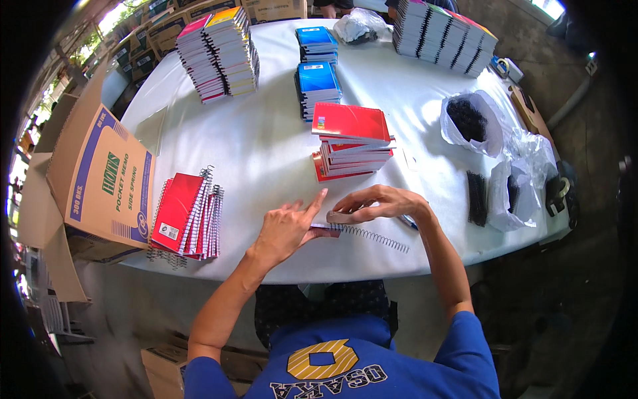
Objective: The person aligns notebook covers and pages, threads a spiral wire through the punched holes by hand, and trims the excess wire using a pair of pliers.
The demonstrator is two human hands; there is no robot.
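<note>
Showing just in front of the red stack, a notebook is clamped by the left hand's fingers; the wire coil could be bent if pushed askew by the right hand, whose grip cannot be told.

Notebook btwn hands: mostly hidden by L hand. R hand obscures L end of wire spring; exact grip indet. Co-worker: cut off, top edge. Carton int.: hidden. Shirt: cut off, btm edge.
</note>
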